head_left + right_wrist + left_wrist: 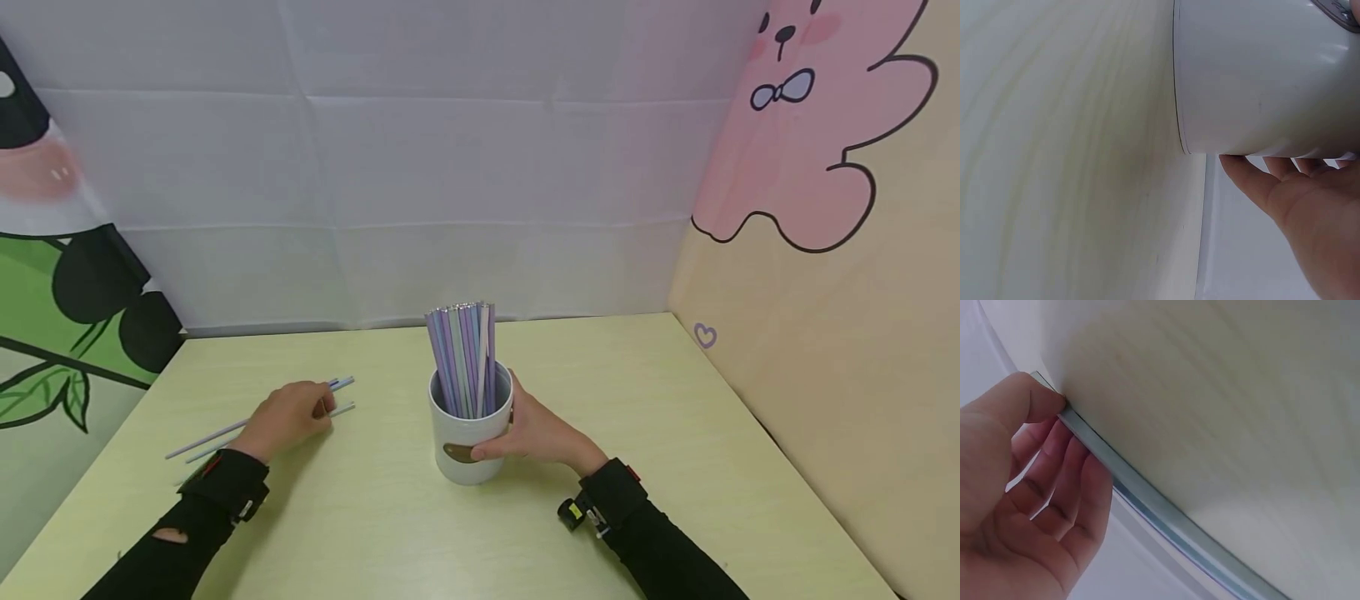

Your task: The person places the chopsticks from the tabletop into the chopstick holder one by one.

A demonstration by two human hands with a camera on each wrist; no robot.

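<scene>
**Open tabletop, walled on three sides**

The white cup (pixel 471 433) full of straws (pixel 465 358) stands mid-table, gripped by the right hand (pixel 536 433). Left of it, two loose straws (pixel 255 421) lie under the left hand (pixel 288 417). Bare table (pixel 637 367) lies far, right and near. Backdrop panels (pixel 480 208) close the far, left and right edges.

Left hand (pixel 288 417) lies knuckles-up, fingers curled in a pinching grip; right hand (pixel 536 433) curves in a wrapping grip, both forearms sleeved.
</scene>
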